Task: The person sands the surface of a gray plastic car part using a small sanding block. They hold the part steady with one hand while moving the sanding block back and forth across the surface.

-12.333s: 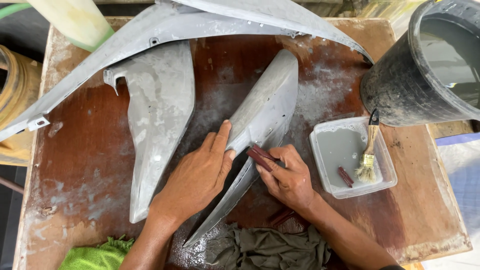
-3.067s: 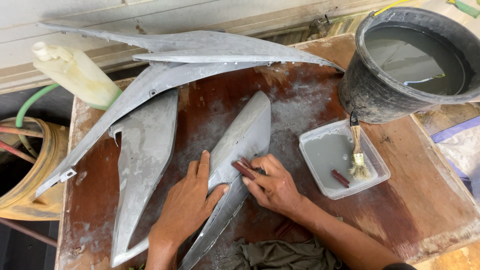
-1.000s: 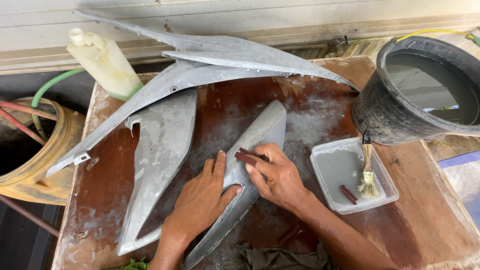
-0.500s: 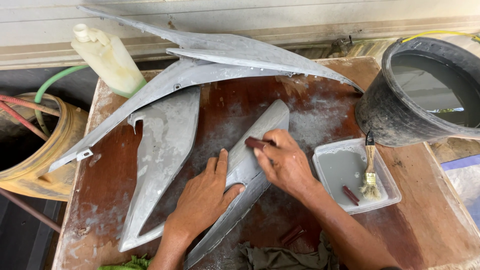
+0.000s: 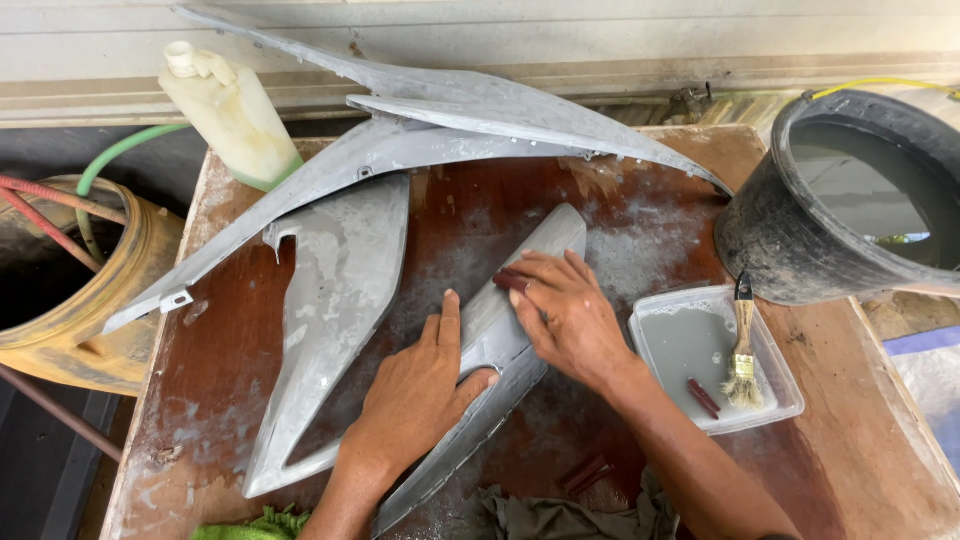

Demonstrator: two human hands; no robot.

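Left hand [image 5: 420, 385] lies flat, fingers released, on the long grey plastic fairing panel [image 5: 545, 245] mid-table [image 5: 850, 440] — right hand [image 5: 565, 315] grasps a dark-red sanding strip [image 5: 508, 282] against it.

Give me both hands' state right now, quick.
Left hand: open, palm flat, pressing on the grey panel.
Right hand: fingers closed on a folded dark red sanding piece, held against the same panel.
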